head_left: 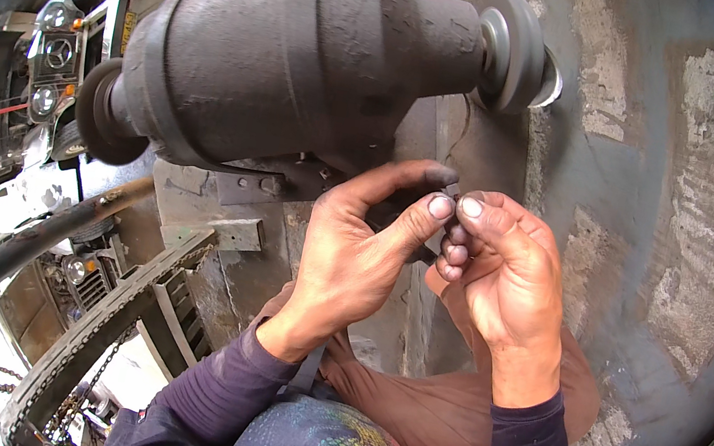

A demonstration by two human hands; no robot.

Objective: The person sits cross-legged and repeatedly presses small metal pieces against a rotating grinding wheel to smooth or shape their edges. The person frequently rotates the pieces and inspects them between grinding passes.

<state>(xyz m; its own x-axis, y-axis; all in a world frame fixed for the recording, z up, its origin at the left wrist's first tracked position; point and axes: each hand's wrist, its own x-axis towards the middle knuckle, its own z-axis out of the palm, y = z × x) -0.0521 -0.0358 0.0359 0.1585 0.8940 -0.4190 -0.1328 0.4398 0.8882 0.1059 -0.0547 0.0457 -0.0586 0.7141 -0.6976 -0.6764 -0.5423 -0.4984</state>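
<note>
My left hand (358, 257) and my right hand (506, 276) meet at the fingertips in the middle of the view, pinched round a small dark piece (452, 190) that is mostly hidden by the fingers and too small to make out. Just above them lies a large, dark grey metal cylindrical housing (255, 43), with a wheel-like disc (509, 54) on its right end and a darker disc (114, 113) on its left. A thin wire (463, 122) hangs below the right shaft. A metal bracket (244, 187) sits beneath the housing.
Below my hands are my bent legs (402, 403). A curved dark pipe (39, 239) and a metal beam with chains (105, 322) are at the lower left. Parked vehicles (57, 55) stand beyond on the left. A worn grey surface (702, 217) fills the right side.
</note>
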